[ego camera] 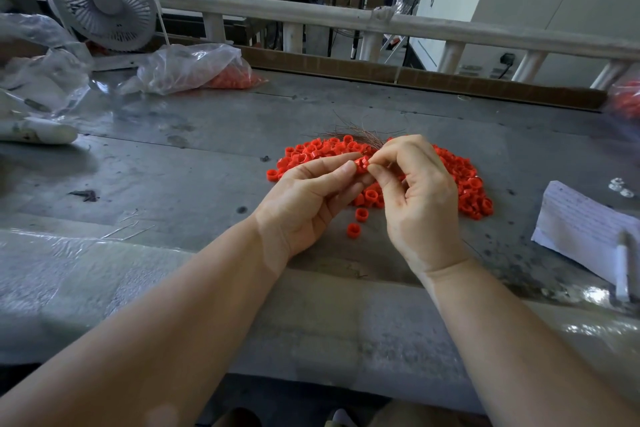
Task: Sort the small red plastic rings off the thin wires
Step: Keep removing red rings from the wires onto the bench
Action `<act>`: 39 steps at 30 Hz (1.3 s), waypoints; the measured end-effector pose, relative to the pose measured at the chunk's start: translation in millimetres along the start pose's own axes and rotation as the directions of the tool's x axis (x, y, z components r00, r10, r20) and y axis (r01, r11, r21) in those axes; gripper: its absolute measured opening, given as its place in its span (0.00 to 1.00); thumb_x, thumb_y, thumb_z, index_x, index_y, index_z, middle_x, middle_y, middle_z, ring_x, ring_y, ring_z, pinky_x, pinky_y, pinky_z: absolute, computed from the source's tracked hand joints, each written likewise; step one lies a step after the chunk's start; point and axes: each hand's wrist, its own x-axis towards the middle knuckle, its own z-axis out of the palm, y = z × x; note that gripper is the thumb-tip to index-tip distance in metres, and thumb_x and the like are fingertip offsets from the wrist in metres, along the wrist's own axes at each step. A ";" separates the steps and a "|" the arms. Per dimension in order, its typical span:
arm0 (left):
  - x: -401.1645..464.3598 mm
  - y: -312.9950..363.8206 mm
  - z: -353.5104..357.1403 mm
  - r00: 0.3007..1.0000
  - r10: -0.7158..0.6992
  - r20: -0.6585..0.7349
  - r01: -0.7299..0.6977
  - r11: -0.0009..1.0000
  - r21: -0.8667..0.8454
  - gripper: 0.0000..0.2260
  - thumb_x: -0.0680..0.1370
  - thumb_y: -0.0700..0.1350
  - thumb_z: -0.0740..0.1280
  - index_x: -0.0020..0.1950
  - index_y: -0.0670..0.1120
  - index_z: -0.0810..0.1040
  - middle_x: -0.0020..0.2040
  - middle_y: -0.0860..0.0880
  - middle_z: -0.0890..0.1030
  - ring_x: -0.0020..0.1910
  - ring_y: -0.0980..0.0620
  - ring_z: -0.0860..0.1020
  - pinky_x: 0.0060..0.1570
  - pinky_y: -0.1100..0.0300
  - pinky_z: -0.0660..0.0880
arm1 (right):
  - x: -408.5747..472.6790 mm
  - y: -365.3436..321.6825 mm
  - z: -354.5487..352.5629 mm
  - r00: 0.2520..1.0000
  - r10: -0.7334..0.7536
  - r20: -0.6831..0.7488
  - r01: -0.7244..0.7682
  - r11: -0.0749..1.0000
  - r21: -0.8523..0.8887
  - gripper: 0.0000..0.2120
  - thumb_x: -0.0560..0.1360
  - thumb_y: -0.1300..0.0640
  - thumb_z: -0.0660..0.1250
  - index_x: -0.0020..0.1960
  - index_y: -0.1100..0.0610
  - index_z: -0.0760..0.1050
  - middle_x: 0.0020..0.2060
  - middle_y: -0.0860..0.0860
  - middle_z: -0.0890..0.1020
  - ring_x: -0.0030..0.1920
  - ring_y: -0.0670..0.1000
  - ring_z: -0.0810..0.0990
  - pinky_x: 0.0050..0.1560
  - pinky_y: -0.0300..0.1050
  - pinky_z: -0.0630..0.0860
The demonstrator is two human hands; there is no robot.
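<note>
A heap of small red plastic rings lies on the grey metal table, mid right. A bundle of thin brown wires fans out at the heap's far edge. Above the heap, my left hand and my right hand meet fingertip to fingertip, both pinching one red ring. Two loose rings lie on the table just below my hands. Whether a wire runs through the pinched ring is not visible.
A clear plastic bag holding more red rings lies at the back left, near a white fan. A written paper sheet with a pen sits at the right. More crumpled plastic lies far left. A railing runs behind the table.
</note>
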 end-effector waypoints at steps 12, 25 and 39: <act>-0.1 -1.3 -0.7 0.999 0.010 -0.033 -0.010 1.000 0.013 0.07 0.66 0.35 0.67 0.37 0.41 0.84 0.37 0.44 0.84 0.37 0.53 0.83 0.36 0.67 0.79 | -0.6 0.0 1.5 0.999 0.035 0.040 -0.034 0.999 -0.030 0.04 0.72 0.67 0.67 0.39 0.64 0.76 0.37 0.54 0.77 0.41 0.53 0.76 0.43 0.44 0.73; -0.1 -2.7 1.5 0.997 0.060 -0.057 -0.057 0.997 0.050 0.07 0.73 0.32 0.64 0.40 0.40 0.81 0.35 0.45 0.84 0.36 0.53 0.83 0.36 0.67 0.79 | -1.0 -1.9 2.3 0.997 0.071 0.023 -0.071 0.997 -0.006 0.04 0.71 0.67 0.68 0.38 0.64 0.78 0.36 0.53 0.78 0.40 0.52 0.76 0.44 0.40 0.72; 0.2 -2.9 0.7 0.996 0.072 -0.055 -0.066 0.993 0.102 0.05 0.75 0.35 0.64 0.44 0.39 0.79 0.35 0.47 0.83 0.34 0.55 0.81 0.39 0.65 0.80 | -3.3 -7.0 4.4 0.995 0.103 -0.001 -0.103 0.995 0.004 0.02 0.68 0.65 0.71 0.39 0.62 0.79 0.38 0.52 0.79 0.37 0.51 0.78 0.37 0.44 0.77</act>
